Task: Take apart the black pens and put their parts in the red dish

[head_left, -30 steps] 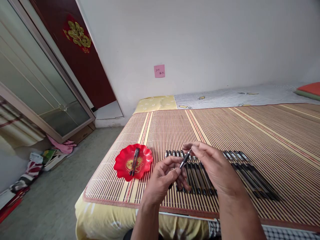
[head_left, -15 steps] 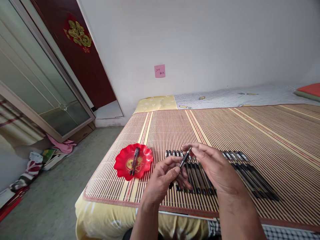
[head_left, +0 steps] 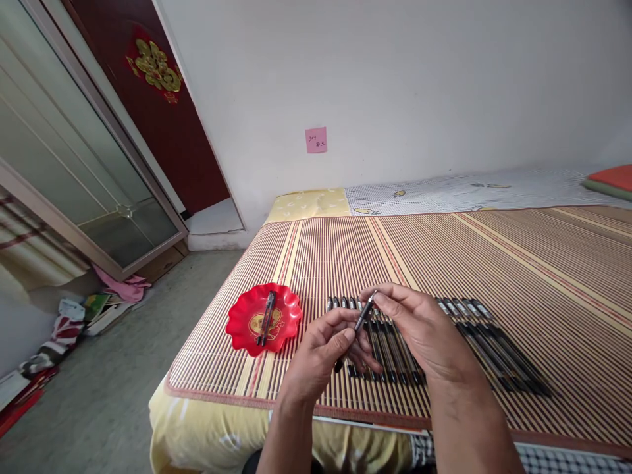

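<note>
A black pen (head_left: 364,317) slants upward between my two hands over the mat. My left hand (head_left: 318,355) is closed around its barrel, thumb on top, with the dark lower end poking out below the palm. At the pen's upper, silvery end, the thumb and fingertips of my right hand (head_left: 427,332) are pinched. Under and behind both hands lies a row of several black pens (head_left: 494,349), partly hidden by them. To the left, a red scalloped plate (head_left: 237,332) holds two dark pens (head_left: 266,319) side by side.
A striped bamboo mat (head_left: 326,257) covers the bed, with yellow bedding (head_left: 207,428) at its front edge. A pink note (head_left: 316,140) is stuck to the wall. Left of the bed, clothes and papers lie on the floor beside a glass-panelled door (head_left: 99,164).
My right fingertips have shifted very slightly left and down at the pen's upper end. My left hand keeps its hold, and the plate and row of pens stay put.
</note>
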`<control>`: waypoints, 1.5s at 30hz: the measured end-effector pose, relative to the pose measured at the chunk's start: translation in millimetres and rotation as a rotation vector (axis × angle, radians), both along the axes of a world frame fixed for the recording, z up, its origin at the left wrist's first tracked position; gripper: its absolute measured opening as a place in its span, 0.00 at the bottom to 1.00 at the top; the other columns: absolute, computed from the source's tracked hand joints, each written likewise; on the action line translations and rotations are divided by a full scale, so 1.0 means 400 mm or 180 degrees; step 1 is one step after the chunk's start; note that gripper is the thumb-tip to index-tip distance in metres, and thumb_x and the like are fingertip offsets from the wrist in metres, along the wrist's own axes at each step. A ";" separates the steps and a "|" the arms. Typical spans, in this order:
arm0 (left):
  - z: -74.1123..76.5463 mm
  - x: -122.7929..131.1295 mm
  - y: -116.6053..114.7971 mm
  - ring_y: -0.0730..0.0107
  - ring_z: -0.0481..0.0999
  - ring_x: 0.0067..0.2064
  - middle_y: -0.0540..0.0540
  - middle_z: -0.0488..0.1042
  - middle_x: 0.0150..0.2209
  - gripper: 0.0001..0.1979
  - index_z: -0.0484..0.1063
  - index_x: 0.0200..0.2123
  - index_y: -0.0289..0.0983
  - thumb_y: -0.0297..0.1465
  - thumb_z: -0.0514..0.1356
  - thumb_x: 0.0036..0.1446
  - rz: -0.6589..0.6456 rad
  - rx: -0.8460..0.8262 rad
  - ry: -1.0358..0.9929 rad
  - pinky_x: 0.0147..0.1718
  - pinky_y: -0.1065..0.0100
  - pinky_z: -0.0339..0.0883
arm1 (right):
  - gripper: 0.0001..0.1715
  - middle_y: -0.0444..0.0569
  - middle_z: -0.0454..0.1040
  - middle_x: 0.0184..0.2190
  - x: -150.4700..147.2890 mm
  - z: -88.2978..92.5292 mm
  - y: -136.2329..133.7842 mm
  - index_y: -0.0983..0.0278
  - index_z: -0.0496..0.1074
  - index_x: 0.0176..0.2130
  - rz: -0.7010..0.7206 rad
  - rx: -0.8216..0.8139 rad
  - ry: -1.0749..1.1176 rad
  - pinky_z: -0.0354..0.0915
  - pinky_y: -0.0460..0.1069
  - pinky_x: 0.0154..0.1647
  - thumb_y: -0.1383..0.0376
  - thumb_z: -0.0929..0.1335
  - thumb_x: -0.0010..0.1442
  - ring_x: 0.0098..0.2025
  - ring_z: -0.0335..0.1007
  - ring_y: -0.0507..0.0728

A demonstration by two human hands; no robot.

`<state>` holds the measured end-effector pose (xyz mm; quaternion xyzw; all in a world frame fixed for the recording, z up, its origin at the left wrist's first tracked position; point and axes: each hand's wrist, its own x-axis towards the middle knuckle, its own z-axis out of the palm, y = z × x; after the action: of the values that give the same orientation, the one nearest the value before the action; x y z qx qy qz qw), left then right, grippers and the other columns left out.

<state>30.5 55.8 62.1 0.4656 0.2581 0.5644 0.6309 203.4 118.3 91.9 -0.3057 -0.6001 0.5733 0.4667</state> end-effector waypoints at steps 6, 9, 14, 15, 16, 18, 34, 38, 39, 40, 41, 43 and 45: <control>0.006 0.001 -0.006 0.66 0.85 0.32 0.44 0.82 0.34 0.12 0.73 0.50 0.36 0.34 0.65 0.66 -0.0027 -0.0013 0.0061 0.30 0.73 0.73 | 0.16 0.46 0.79 0.36 -0.001 -0.005 0.003 0.61 0.81 0.43 -0.0056 0.0014 -0.0050 0.68 0.50 0.45 0.52 0.73 0.64 0.40 0.72 0.55; 0.014 0.001 -0.007 0.68 0.84 0.33 0.44 0.82 0.33 0.13 0.74 0.48 0.35 0.33 0.69 0.62 0.0007 -0.0032 0.0068 0.34 0.71 0.74 | 0.16 0.46 0.77 0.34 -0.006 -0.002 0.000 0.61 0.80 0.41 -0.0118 0.0050 -0.0104 0.68 0.49 0.42 0.51 0.73 0.64 0.38 0.71 0.55; 0.014 -0.011 -0.007 0.70 0.82 0.32 0.44 0.82 0.33 0.17 0.76 0.47 0.34 0.34 0.73 0.57 0.0134 -0.0204 0.0179 0.35 0.70 0.74 | 0.17 0.46 0.77 0.32 -0.021 0.012 -0.011 0.61 0.77 0.37 -0.0121 -0.0045 -0.0207 0.68 0.50 0.35 0.50 0.72 0.62 0.34 0.71 0.56; 0.013 -0.014 -0.008 0.70 0.82 0.32 0.45 0.82 0.32 0.17 0.76 0.47 0.34 0.34 0.73 0.57 0.0167 -0.0243 0.0212 0.35 0.70 0.74 | 0.17 0.46 0.76 0.31 -0.024 0.016 -0.013 0.60 0.77 0.36 -0.0133 -0.0011 -0.0246 0.68 0.50 0.35 0.50 0.72 0.62 0.34 0.71 0.56; 0.012 -0.018 -0.009 0.70 0.81 0.32 0.45 0.81 0.32 0.18 0.77 0.47 0.34 0.34 0.74 0.56 0.0201 -0.0275 0.0251 0.35 0.69 0.74 | 0.16 0.46 0.76 0.31 -0.027 0.019 -0.015 0.60 0.77 0.35 -0.0143 0.0040 -0.0299 0.69 0.50 0.35 0.50 0.72 0.62 0.34 0.71 0.56; 0.013 -0.023 -0.013 0.70 0.81 0.32 0.45 0.81 0.32 0.19 0.78 0.46 0.34 0.35 0.74 0.55 0.0285 -0.0329 0.0350 0.35 0.69 0.73 | 0.16 0.47 0.77 0.31 -0.034 0.025 -0.019 0.60 0.76 0.35 -0.0151 0.0151 -0.0391 0.69 0.50 0.37 0.50 0.71 0.63 0.35 0.72 0.56; 0.022 -0.137 -0.004 0.72 0.79 0.30 0.47 0.81 0.32 0.19 0.76 0.43 0.33 0.35 0.75 0.51 0.2348 -0.0484 0.0108 0.29 0.74 0.70 | 0.34 0.55 0.69 0.68 -0.167 -0.135 0.025 0.67 0.70 0.66 -0.0439 0.1218 -0.3373 0.52 0.65 0.73 0.77 0.56 0.67 0.75 0.50 0.67; 0.030 -0.124 -0.003 0.73 0.78 0.28 0.47 0.81 0.31 0.21 0.75 0.41 0.34 0.37 0.76 0.47 0.2211 -0.0516 0.0040 0.28 0.74 0.69 | 0.34 0.55 0.65 0.71 -0.208 -0.178 0.021 0.67 0.70 0.65 -0.0133 0.1484 -0.3833 0.43 0.67 0.74 0.78 0.57 0.66 0.77 0.43 0.70; 0.032 -0.122 -0.003 0.74 0.77 0.28 0.47 0.80 0.31 0.21 0.75 0.40 0.34 0.37 0.76 0.47 0.2196 -0.0516 0.0042 0.28 0.74 0.69 | 0.32 0.55 0.65 0.70 -0.214 -0.181 0.020 0.67 0.72 0.64 -0.0075 0.1538 -0.3860 0.43 0.67 0.74 0.78 0.57 0.66 0.77 0.43 0.69; 0.035 -0.122 -0.004 0.74 0.77 0.28 0.48 0.80 0.30 0.22 0.75 0.40 0.34 0.37 0.76 0.46 0.2190 -0.0518 0.0037 0.27 0.74 0.69 | 0.30 0.55 0.67 0.69 -0.218 -0.182 0.019 0.66 0.75 0.61 -0.0033 0.1579 -0.3865 0.42 0.67 0.74 0.77 0.57 0.67 0.76 0.45 0.70; 0.037 -0.123 -0.005 0.74 0.76 0.27 0.48 0.80 0.30 0.22 0.75 0.40 0.33 0.38 0.77 0.46 0.2183 -0.0529 0.0023 0.27 0.75 0.68 | 0.28 0.56 0.71 0.66 -0.220 -0.179 0.018 0.66 0.77 0.57 0.0003 0.1599 -0.3846 0.43 0.67 0.73 0.76 0.57 0.68 0.76 0.48 0.70; 0.040 -0.126 -0.008 0.75 0.75 0.26 0.48 0.79 0.29 0.23 0.75 0.39 0.33 0.39 0.77 0.46 0.2167 -0.0584 -0.0013 0.25 0.75 0.67 | 0.22 0.57 0.79 0.57 -0.223 -0.166 0.014 0.65 0.81 0.47 0.0080 0.1582 -0.3754 0.50 0.65 0.70 0.74 0.60 0.69 0.70 0.60 0.69; 0.042 -0.129 -0.010 0.76 0.75 0.26 0.48 0.79 0.28 0.23 0.75 0.39 0.33 0.40 0.77 0.45 0.2177 -0.0618 -0.0041 0.25 0.76 0.67 | 0.16 0.55 0.83 0.47 -0.225 -0.153 0.009 0.64 0.81 0.40 0.0117 0.1519 -0.3699 0.59 0.60 0.62 0.72 0.64 0.67 0.60 0.72 0.66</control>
<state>-21.0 51.7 79.0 0.2866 0.4475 0.7187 0.4484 113.4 121.9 30.7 -0.4444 -0.8723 0.1717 0.1097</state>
